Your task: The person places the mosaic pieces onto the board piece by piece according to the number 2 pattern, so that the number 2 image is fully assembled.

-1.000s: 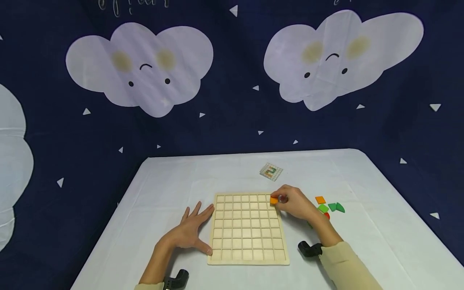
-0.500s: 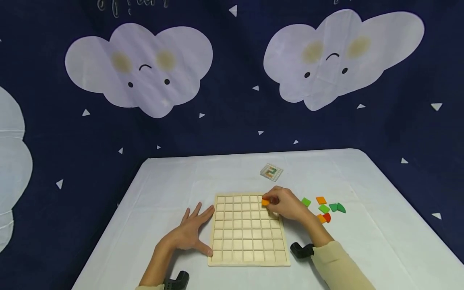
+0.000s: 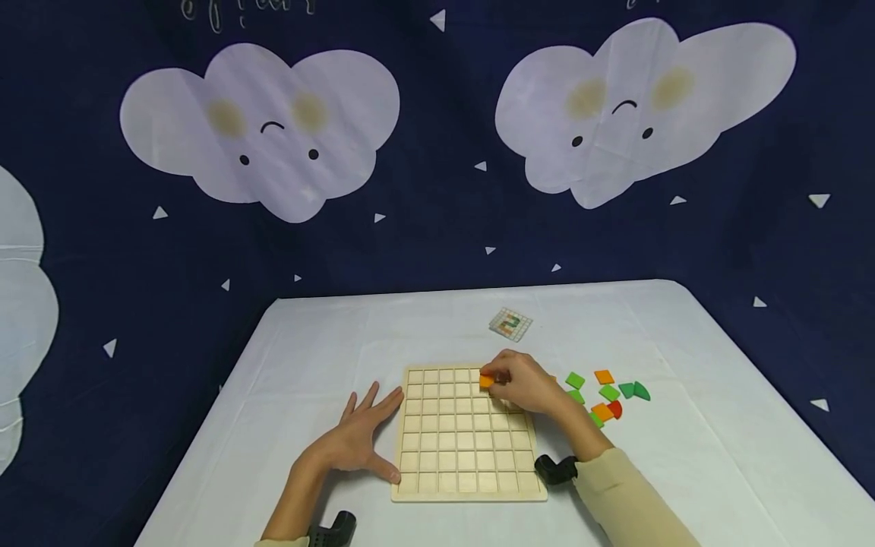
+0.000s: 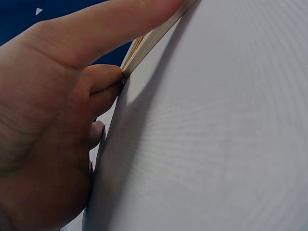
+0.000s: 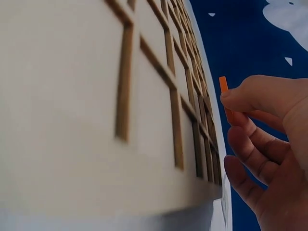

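Observation:
A square wooden board (image 3: pixel 456 441) with a raised grid lies flat on the white table. My left hand (image 3: pixel 352 442) rests at its left edge, fingers spread, with thumb and fingertips touching the rim. In the left wrist view, the thumb (image 4: pixel 110 31) lies against the board's side. Over the top row of cells, right of the middle, my right hand (image 3: pixel 526 384) pinches an orange square tile (image 3: pixel 486 381). The right wrist view shows that tile (image 5: pixel 223 84) edge-on between thumb and fingers. Whether it touches the board cannot be made out.
Right of the board lie several loose tiles: green squares (image 3: pixel 575 380), orange squares (image 3: pixel 604 377), a red rounded piece (image 3: pixel 616 409) and dark green pieces (image 3: pixel 641 391). A small card with a grid pattern (image 3: pixel 510 324) lies behind the board. A dark cloth with clouds hangs beyond the table.
My right hand has moved left along the board's top row with the orange tile, uncovering more loose tiles behind it. The left hand has stayed in place.

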`<move>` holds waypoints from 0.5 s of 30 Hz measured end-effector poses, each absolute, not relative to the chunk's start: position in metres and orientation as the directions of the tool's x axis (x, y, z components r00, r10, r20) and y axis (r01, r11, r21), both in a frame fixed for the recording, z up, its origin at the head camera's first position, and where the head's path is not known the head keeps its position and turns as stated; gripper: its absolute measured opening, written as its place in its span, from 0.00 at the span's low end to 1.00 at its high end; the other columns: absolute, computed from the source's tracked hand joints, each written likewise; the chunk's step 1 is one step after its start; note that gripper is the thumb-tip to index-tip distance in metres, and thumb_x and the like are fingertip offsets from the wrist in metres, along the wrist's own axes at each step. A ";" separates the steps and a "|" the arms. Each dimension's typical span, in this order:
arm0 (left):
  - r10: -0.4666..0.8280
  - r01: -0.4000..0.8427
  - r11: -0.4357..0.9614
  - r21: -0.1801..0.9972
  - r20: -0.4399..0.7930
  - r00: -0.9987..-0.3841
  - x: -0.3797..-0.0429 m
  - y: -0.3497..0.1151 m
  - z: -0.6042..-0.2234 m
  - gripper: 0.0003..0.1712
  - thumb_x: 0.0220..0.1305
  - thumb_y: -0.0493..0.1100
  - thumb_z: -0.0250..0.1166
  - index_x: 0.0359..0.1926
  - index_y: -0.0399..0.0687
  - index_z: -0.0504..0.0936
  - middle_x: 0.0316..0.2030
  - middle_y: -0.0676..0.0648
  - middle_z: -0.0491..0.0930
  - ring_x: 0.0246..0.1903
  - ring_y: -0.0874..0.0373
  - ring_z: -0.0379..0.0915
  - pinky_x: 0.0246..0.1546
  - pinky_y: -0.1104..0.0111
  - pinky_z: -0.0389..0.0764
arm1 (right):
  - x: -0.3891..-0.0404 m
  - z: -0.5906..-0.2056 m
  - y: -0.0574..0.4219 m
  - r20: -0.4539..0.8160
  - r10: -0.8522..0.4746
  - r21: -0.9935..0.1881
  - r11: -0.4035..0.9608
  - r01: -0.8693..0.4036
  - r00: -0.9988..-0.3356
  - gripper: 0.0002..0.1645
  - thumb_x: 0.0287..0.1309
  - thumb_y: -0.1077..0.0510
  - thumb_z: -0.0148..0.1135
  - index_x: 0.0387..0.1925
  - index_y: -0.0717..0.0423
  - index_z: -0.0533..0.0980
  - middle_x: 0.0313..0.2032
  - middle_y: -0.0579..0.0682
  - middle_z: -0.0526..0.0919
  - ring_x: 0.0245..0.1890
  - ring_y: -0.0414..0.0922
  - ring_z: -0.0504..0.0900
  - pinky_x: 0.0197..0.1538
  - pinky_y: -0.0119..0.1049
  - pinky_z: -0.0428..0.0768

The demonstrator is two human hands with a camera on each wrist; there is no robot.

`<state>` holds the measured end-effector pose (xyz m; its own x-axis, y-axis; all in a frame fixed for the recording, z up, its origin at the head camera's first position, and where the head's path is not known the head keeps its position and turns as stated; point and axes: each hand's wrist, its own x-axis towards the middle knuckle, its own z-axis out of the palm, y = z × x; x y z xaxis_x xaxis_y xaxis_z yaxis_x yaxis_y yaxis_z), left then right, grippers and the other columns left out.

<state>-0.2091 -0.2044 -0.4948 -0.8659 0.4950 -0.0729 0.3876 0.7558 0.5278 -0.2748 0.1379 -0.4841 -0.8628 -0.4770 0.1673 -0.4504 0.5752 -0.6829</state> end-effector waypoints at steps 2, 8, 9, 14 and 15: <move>0.491 0.386 0.761 0.522 -0.074 -0.868 -0.210 -0.204 -0.496 0.80 0.16 0.76 0.75 0.74 0.51 0.55 0.73 0.52 0.51 0.73 0.44 0.29 0.67 0.44 0.27 | -0.275 -0.483 0.136 0.165 -0.490 -0.684 0.569 -0.457 -0.856 0.18 0.52 0.63 0.68 0.48 0.56 0.82 0.38 0.43 0.79 0.30 0.40 0.73 0.31 0.35 0.75; 0.480 0.376 0.769 0.517 -0.079 -0.874 -0.210 -0.203 -0.497 0.80 0.16 0.76 0.75 0.74 0.51 0.55 0.73 0.52 0.52 0.73 0.44 0.30 0.67 0.44 0.27 | -0.275 -0.480 0.126 0.153 -0.512 -0.698 0.549 -0.459 -0.845 0.19 0.53 0.61 0.69 0.49 0.57 0.82 0.39 0.42 0.79 0.32 0.40 0.74 0.32 0.36 0.76; 0.478 0.374 0.770 0.517 -0.079 -0.875 -0.210 -0.203 -0.497 0.80 0.16 0.76 0.75 0.74 0.51 0.55 0.73 0.52 0.52 0.73 0.44 0.30 0.67 0.43 0.27 | -0.276 -0.480 0.124 0.154 -0.516 -0.695 0.549 -0.463 -0.843 0.19 0.53 0.61 0.69 0.49 0.57 0.82 0.39 0.42 0.79 0.32 0.40 0.74 0.32 0.36 0.76; 0.477 0.375 0.768 0.520 -0.072 -0.876 -0.209 -0.203 -0.496 0.80 0.16 0.75 0.76 0.74 0.49 0.56 0.73 0.51 0.52 0.73 0.43 0.30 0.66 0.43 0.28 | -0.277 -0.480 0.116 0.156 -0.538 -0.678 0.551 -0.486 -0.828 0.19 0.52 0.62 0.68 0.49 0.57 0.82 0.39 0.41 0.79 0.31 0.39 0.74 0.32 0.35 0.76; 0.479 0.377 0.766 0.520 -0.071 -0.875 -0.209 -0.203 -0.496 0.79 0.16 0.75 0.76 0.74 0.49 0.56 0.73 0.51 0.52 0.73 0.43 0.30 0.66 0.43 0.28 | -0.277 -0.481 0.114 0.158 -0.542 -0.674 0.552 -0.491 -0.825 0.19 0.52 0.63 0.67 0.49 0.57 0.82 0.39 0.41 0.79 0.31 0.39 0.74 0.32 0.35 0.76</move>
<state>-0.2092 -0.2035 -0.4962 -0.8749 0.4790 -0.0712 0.3771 0.7661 0.5204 -0.2771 0.1144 -0.4811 -0.8254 -0.5420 0.1580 -0.4914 0.5520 -0.6737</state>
